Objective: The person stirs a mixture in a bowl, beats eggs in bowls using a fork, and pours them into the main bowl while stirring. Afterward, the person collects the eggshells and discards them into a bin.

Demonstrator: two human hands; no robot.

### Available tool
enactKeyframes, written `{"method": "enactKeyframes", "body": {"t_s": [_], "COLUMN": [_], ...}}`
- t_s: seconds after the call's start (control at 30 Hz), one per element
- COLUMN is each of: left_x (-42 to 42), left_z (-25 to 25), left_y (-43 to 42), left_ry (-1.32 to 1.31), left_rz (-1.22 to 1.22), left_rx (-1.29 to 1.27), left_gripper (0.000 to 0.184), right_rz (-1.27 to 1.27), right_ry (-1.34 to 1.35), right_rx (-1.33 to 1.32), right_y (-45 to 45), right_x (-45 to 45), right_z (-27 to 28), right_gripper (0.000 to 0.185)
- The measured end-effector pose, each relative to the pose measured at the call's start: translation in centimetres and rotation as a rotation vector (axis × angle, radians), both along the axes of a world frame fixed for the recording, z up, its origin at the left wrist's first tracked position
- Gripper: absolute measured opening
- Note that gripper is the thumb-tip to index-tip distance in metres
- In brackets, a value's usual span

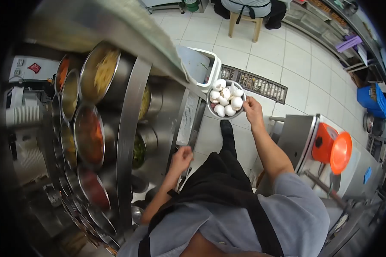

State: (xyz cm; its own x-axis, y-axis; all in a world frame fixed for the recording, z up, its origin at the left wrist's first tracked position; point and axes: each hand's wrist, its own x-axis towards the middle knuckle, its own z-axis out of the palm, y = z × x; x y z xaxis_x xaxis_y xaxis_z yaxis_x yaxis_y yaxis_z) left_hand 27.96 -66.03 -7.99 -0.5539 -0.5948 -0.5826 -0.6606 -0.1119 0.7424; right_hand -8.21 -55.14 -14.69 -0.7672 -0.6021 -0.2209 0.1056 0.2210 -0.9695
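In the head view, my right hand (254, 112) grips the rim of a round metal bowl (209, 108), held out in front of me over the floor. White rounded pieces that look like button mushrooms (223, 101) fill the bowl. My left hand (182, 158) hangs beside the steel counter on my left, its fingers loosely curled with nothing visible in them. Close to that hand, metal containers stand on a shelf, one with chopped greens (138, 150).
Metal bowls of orange shreds (98, 138) and pale yellow strips (105, 73) line the left rack. Ahead are a white bin (217, 64) and a floor drain grate (261, 85). A seated person (248, 7) is farther off. On the right, an orange scale (324, 141) stands on a counter.
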Motion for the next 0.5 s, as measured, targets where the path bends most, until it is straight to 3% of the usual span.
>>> {"method": "enactKeyframes", "body": {"t_s": [0.07, 0.13, 0.2, 0.3, 0.37, 0.4, 0.5], "left_x": [2.7, 5.9, 6.3, 9.9, 11.2, 11.8, 15.7], "left_z": [-1.6, -4.5, -3.3, -5.5, -5.2, -4.5, -6.7], "left_y": [-0.1, -0.1, -1.8, -1.4, -0.5, 1.4, 3.4], "left_ry": [-0.156, -0.239, -0.306, -0.477, -0.483, -0.469, -0.483], "left_rz": [-0.102, -0.032, -0.063, 0.039, 0.083, 0.132, 0.110], "left_rx": [-0.161, -0.090, 0.016, 0.203, 0.207, 0.204, 0.204], "left_gripper": [0.028, 0.030, 0.030, 0.032, 0.034, 0.036, 0.039], "right_rz": [0.028, 0.074, 0.099, 0.218, 0.311, 0.407, 0.447], "right_ry": [0.112, 0.214, 0.392, 0.407, 0.616, 0.633, 0.817], "right_rx": [0.109, 0.191, 0.207, 0.422, 0.637, 0.661, 0.673], "right_y": [-5.0, -10.0, -15.3, -23.2, -28.1, -29.4, -35.1], "right_x": [-3.1, -5.6, -6.1, -7.0, -7.3, -7.3, -5.7], "right_z": [-3.5, -5.9, -10.2, -10.1, -10.1, -8.5, -12.0], "right_gripper": [0.024, 0.025, 0.019, 0.021, 0.024, 0.025, 0.024]}}
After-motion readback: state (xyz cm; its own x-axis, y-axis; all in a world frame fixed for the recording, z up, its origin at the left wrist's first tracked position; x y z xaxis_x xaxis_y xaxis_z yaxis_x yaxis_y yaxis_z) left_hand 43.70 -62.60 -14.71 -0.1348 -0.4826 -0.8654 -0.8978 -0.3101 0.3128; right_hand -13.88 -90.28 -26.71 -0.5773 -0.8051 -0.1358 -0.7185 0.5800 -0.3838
